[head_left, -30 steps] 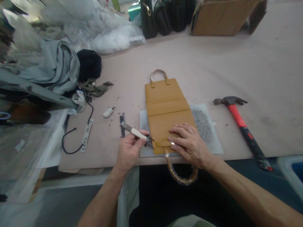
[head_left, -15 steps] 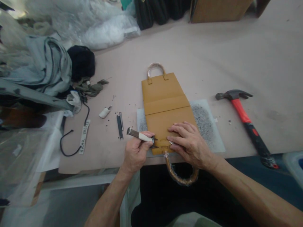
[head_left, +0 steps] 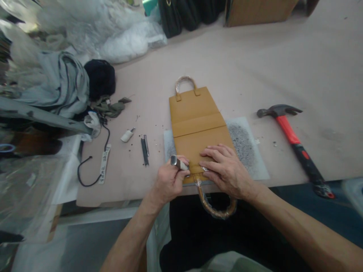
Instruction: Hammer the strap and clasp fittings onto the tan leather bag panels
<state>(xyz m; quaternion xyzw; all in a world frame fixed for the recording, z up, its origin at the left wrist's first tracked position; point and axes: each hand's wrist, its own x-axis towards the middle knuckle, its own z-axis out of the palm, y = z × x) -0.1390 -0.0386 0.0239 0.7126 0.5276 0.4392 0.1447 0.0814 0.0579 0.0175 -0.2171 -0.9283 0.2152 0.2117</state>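
A mustard-yellow bag panel [head_left: 198,117] lies flat with a wrapped handle [head_left: 185,80] at its far end and another plastic-wrapped handle [head_left: 218,214] hanging over the table's near edge. My left hand [head_left: 171,179] is closed around a metal-topped punch [head_left: 179,163] with a white wrapped grip. Its end is at the panel's near left corner and now mostly hidden by my fingers. My right hand [head_left: 225,170] rests flat on the panel, fingers stretched out. A small shiny piece [head_left: 204,169] shows by its fingertips; whether they grip it is unclear.
Under the panel is a pale speckled board [head_left: 246,147]. A claw hammer [head_left: 295,141] lies to the right. Left are dark metal strips [head_left: 145,150], a short white-wrapped tool [head_left: 127,135] and a tagged cord [head_left: 104,164]. Farther back are plastic bags [head_left: 124,41] and a cardboard box [head_left: 259,13].
The punch in my left hand has swung from lying slanted to the left to a more upright hold, its metal top now toward me. My right hand stays on the panel.
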